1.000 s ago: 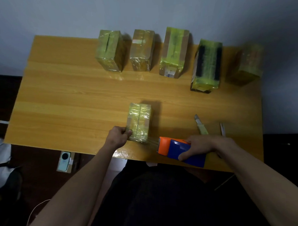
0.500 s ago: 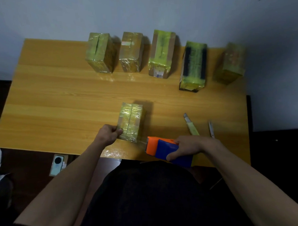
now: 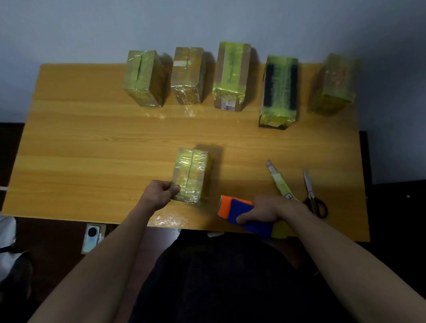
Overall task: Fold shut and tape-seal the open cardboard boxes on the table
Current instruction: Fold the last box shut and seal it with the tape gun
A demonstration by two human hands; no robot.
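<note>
Nothing has shifted: left hand grips box, right hand tape dispenser

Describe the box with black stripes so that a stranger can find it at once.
Look at the row of five taped boxes along the far edge of the wooden table. The box with black stripes is fourth from the left. Only it shows two dark bands beside its yellow-green tape.

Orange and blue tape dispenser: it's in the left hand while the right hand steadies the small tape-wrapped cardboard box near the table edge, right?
Hands are swapped. In the head view, the right hand grips the orange and blue tape dispenser, and the left hand steadies the small tape-wrapped cardboard box.
</note>
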